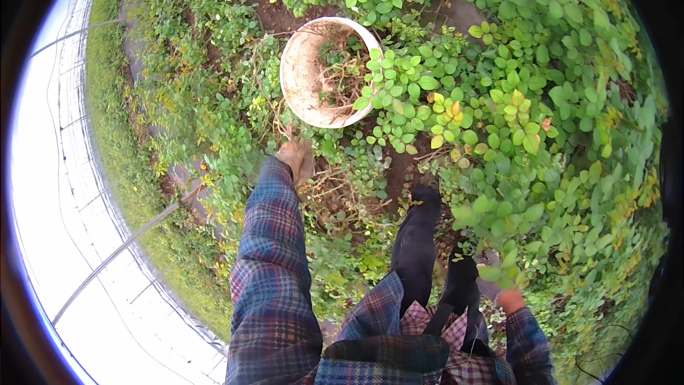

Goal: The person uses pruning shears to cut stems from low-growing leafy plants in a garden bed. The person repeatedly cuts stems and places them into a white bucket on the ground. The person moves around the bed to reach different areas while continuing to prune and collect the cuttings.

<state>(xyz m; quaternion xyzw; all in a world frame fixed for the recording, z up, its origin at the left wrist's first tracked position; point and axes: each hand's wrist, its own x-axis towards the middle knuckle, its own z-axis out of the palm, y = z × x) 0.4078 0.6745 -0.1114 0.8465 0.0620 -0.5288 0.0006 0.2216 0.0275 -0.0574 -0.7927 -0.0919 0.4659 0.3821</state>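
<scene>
My left hand (294, 159), in a dirt-stained tan glove, reaches forward just below a white bucket. Its fingers look closed round the thin brown stems (283, 128) of a leafy plant, which rise along the bucket's left side; motion blurs the grip. The bucket (290, 75) has soil smeared on its inner wall and holds a tangle of pulled twigs and roots (347, 75). Low on the right, my right hand (490, 286), in a grey glove with an orange cuff, is beside my leg among leaves. Foliage covers most of its fingers, so its grip is hidden.
Dense leafy bushes (534, 100) fill the right side, some overlapping the bucket's rim. My dark boots (415, 239) stand among low plants and dry twigs (342, 196). At left, a metal pole (135, 235) slants across near a pale framed greenhouse wall (78, 192).
</scene>
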